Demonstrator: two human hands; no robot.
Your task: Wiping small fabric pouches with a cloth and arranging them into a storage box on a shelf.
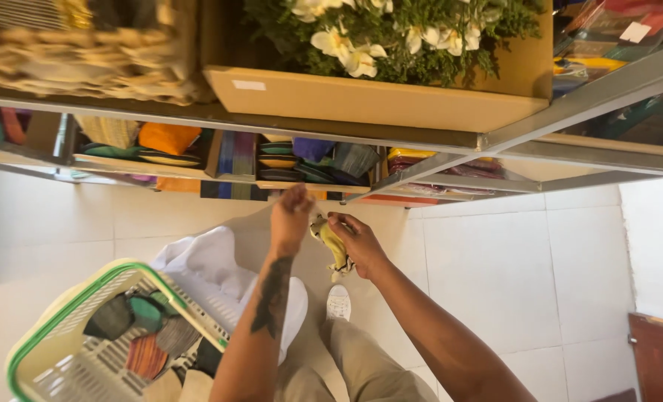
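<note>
Both my hands meet low in front of a shelf unit. My left hand (290, 217) has its fingers curled at the top of a small yellow-green woven pouch (333, 248). My right hand (356, 240) grips the same pouch from the right side. The pouch hangs between the two hands above the white tiled floor (495, 268). A white and green plastic basket (86, 339) sits at my lower left and holds several folded coloured pouches. A white cloth (208, 264) lies beside the basket.
Metal-framed shelves (451, 160) hold rows of folded coloured fabric items. A cardboard box of white artificial flowers (376, 45) stands on the top shelf, with woven goods (78, 52) to its left. My white shoe (337, 301) shows below. A wooden door edge (659, 357) is at lower right.
</note>
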